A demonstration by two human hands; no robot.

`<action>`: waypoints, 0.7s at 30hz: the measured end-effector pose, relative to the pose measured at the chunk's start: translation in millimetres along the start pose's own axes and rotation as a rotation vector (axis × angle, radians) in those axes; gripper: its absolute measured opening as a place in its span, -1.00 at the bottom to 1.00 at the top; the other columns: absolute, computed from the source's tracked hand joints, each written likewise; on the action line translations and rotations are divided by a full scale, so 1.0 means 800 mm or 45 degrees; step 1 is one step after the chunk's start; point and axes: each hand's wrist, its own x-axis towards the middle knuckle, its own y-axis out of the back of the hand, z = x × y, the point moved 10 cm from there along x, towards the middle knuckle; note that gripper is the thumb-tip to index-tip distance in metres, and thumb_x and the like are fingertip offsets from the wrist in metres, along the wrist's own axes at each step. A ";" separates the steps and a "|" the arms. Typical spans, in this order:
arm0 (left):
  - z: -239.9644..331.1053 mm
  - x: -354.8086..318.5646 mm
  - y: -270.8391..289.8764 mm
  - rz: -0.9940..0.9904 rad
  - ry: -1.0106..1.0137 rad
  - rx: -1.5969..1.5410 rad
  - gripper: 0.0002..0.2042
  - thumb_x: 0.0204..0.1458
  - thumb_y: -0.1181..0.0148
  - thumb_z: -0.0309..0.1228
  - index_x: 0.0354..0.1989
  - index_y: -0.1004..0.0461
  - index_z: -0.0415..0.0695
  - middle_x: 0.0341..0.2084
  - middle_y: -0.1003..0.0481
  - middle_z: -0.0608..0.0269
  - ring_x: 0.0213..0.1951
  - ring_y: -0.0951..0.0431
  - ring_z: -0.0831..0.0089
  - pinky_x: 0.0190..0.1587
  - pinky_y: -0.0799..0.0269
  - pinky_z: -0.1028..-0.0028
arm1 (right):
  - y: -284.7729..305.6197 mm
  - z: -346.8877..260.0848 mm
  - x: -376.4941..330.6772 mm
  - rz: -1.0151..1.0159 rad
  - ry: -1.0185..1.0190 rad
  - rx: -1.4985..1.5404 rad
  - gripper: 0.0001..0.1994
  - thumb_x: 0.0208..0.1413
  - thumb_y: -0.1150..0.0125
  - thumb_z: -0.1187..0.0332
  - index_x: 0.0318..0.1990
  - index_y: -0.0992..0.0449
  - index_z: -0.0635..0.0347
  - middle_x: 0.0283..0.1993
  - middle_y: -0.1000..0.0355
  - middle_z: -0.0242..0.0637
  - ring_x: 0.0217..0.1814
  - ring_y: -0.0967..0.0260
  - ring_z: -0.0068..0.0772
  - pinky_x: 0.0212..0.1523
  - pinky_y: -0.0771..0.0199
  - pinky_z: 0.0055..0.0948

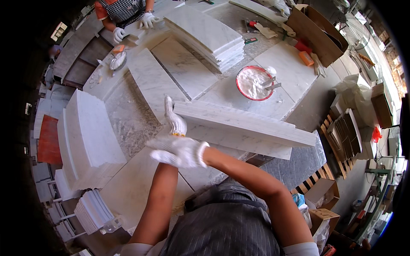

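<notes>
My left hand [175, 121], in a white knitted glove, is upright with its fingers stretched out, against or just beside the left end of several white marble slabs [243, 121] standing on edge. My right hand [181, 152], gloved the same way, lies flat across my left wrist; its fingers are extended and smeared by motion at the tips. Neither hand holds anything visible. Flat marble slabs [156, 79] lie on the table just beyond. A red-rimmed bowl [252, 81] of white paste with metal scrapers in it sits past the standing slabs.
A tall stack of marble slabs [209, 32] rises at the far side. More slabs [92, 136] stand at left. Across the table is a co-worker's gloved hand [148, 20]. An open cardboard box [316, 34] sits far right, with wooden pallets [337, 145] below.
</notes>
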 end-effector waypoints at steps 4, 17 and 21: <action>-0.011 0.029 0.013 -0.079 -0.025 -0.152 -0.51 0.21 0.04 0.06 -0.45 -0.52 -0.16 -0.50 -0.54 0.18 -0.38 -0.51 0.36 -0.16 -0.39 0.42 | 0.075 -0.019 -0.160 0.696 -0.052 -0.781 -0.24 0.01 -0.12 -0.02 0.34 -0.19 0.20 0.36 -0.17 0.03 0.42 -0.06 0.07 0.45 0.08 -0.02; 0.017 0.003 0.001 0.048 -0.175 0.097 -0.51 0.20 0.00 0.07 -0.35 -0.56 -0.18 -0.33 -0.56 0.27 -0.19 -0.48 0.50 0.00 -0.31 0.47 | 0.201 0.102 -0.504 1.371 -0.821 -0.749 -0.25 -0.25 -0.50 0.41 0.19 -0.28 0.09 0.05 -0.37 -0.19 0.10 -0.33 -0.21 0.13 -0.34 -0.28; 0.015 0.017 0.013 -0.135 -0.214 0.268 -0.41 0.23 0.06 0.12 -0.06 -0.53 -0.26 -0.07 -0.50 0.23 0.05 -0.38 0.50 0.24 -0.11 0.48 | 0.204 0.089 -0.494 1.394 -0.750 -0.784 -0.42 -0.24 -0.49 0.42 -0.01 -0.33 0.14 -0.12 -0.36 -0.25 -0.09 -0.33 -0.35 -0.05 -0.41 -0.35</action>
